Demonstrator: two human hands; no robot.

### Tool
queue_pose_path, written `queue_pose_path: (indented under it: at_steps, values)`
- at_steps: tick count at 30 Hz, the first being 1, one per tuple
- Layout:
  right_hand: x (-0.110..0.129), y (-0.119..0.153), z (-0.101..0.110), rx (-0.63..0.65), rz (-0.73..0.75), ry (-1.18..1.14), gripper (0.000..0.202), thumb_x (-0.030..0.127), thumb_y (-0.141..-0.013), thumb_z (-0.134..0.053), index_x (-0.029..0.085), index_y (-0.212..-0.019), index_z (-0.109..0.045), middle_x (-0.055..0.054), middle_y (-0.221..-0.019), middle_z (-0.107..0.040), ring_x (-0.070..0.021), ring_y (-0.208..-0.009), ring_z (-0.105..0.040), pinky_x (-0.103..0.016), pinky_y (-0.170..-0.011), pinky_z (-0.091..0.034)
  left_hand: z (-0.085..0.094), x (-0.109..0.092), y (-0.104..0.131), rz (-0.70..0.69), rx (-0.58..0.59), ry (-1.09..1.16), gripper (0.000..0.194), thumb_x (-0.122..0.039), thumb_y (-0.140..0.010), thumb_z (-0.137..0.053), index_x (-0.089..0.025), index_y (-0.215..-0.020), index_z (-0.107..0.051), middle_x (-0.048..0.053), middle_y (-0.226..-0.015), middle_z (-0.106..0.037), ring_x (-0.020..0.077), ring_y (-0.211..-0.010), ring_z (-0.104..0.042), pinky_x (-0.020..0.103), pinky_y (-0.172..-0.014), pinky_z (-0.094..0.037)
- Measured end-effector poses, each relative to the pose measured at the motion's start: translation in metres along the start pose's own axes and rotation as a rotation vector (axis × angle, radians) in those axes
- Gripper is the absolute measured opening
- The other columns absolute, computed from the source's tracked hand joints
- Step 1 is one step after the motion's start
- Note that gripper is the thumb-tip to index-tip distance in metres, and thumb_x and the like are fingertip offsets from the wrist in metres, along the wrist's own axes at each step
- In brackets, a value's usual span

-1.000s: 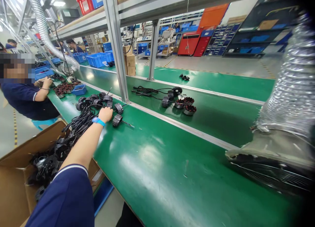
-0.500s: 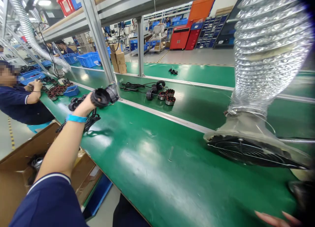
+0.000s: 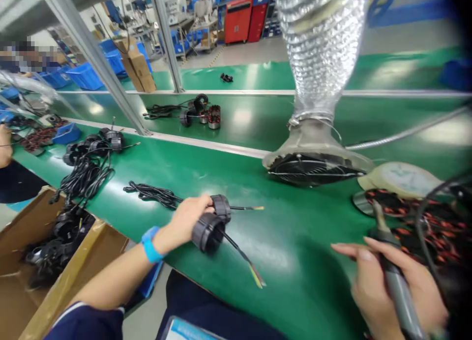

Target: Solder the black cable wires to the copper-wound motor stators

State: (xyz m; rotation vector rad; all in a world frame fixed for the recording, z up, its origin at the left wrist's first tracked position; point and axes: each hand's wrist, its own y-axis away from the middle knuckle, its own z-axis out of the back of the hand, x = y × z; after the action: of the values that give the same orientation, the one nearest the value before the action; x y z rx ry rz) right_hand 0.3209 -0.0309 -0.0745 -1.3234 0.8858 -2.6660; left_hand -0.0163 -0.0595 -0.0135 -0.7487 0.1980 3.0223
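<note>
My left hand [image 3: 190, 214], with a blue wristband, is closed on two black ring-shaped plastic housings [image 3: 208, 233] just over the green bench. Short cable ends with bared coloured wires [image 3: 256, 273] stick out of the housings to the right, while a bundled black cable [image 3: 153, 193] trails off to the left. At the lower right my right hand [image 3: 398, 286] is wrapped round a grey-handled soldering iron [image 3: 400, 286], its tapered tip pointing up and away. Just beyond that tip are several stator rings with copper-red windings [image 3: 391, 202], partly hidden by the hand and a dark cable.
A fume hood on a silver hose [image 3: 317, 168] hangs over the bench. More housings with cables [image 3: 86, 160] lie at left, beside a cardboard box [image 3: 70, 281] of dark parts. Stators and housings [image 3: 206, 114] sit behind the rail. Another person's hand shows at far left.
My left hand has come from the far-left pile toward the middle, bringing the housings and their cable. My right hand is now mostly in view with the soldering iron. The view has turned right.
</note>
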Motion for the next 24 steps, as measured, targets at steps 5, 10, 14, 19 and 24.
queue_pose_path:
  at_steps: [5, 10, 14, 19, 24]
  values:
    - [0.003, 0.002, 0.003, -0.009, 0.108, -0.014, 0.024, 0.026, -0.094, -0.057, 0.012, -0.111, -0.064, -0.006, -0.065, -0.071, -0.0200, -0.073, -0.071, -0.035, -0.087, -0.049, -0.023, -0.036, 0.006, -0.226, 0.310, -0.356, 0.017, -0.016, -0.095, -0.040, -0.016, -0.099, -0.057, 0.014, -0.099, -0.067, 0.0275, -0.091, -0.064, 0.040, -0.078, -0.049]
    - [-0.008, 0.005, 0.005, 0.046, 0.105, -0.085, 0.024, 0.023, -0.093, -0.057, 0.010, -0.113, -0.061, -0.008, -0.070, -0.074, -0.0183, -0.075, -0.073, -0.033, -0.087, -0.050, 0.030, -0.043, 0.003, -0.321, 0.454, -0.422, 0.026, -0.018, -0.093, -0.044, -0.016, -0.111, -0.062, 0.016, -0.109, -0.067, 0.0314, -0.099, -0.064, 0.045, -0.088, -0.049]
    - [-0.004, 0.001, 0.003, -0.009, 0.059, -0.111, 0.021, 0.028, -0.093, -0.056, 0.015, -0.110, -0.061, -0.003, -0.070, -0.074, -0.0192, -0.073, -0.073, -0.036, -0.085, -0.053, 0.070, -0.038, -0.020, -0.346, 0.580, -0.048, 0.034, -0.024, -0.089, -0.050, -0.025, -0.121, -0.060, 0.006, -0.116, -0.069, 0.0242, -0.102, -0.066, 0.032, -0.087, -0.050]
    - [0.001, -0.002, 0.000, -0.040, 0.078, -0.139, 0.019, 0.030, -0.093, -0.055, 0.021, -0.108, -0.062, 0.001, -0.069, -0.074, -0.0187, -0.065, -0.072, -0.034, -0.072, -0.055, 0.049, -0.033, -0.060, -0.217, 0.371, 0.211, 0.028, -0.039, -0.088, -0.051, -0.015, -0.099, -0.060, 0.009, -0.101, -0.071, 0.0242, -0.093, -0.064, 0.032, -0.081, -0.051]
    - [-0.003, -0.002, 0.001, -0.037, 0.063, -0.140, 0.019, 0.029, -0.094, -0.055, 0.020, -0.110, -0.061, 0.000, -0.071, -0.074, -0.0190, -0.067, -0.072, -0.034, -0.070, -0.056, -0.008, -0.037, -0.056, -0.168, 0.357, -0.139, 0.019, -0.030, -0.091, -0.045, -0.016, -0.100, -0.056, 0.011, -0.097, -0.067, 0.0255, -0.087, -0.063, 0.036, -0.078, -0.048]
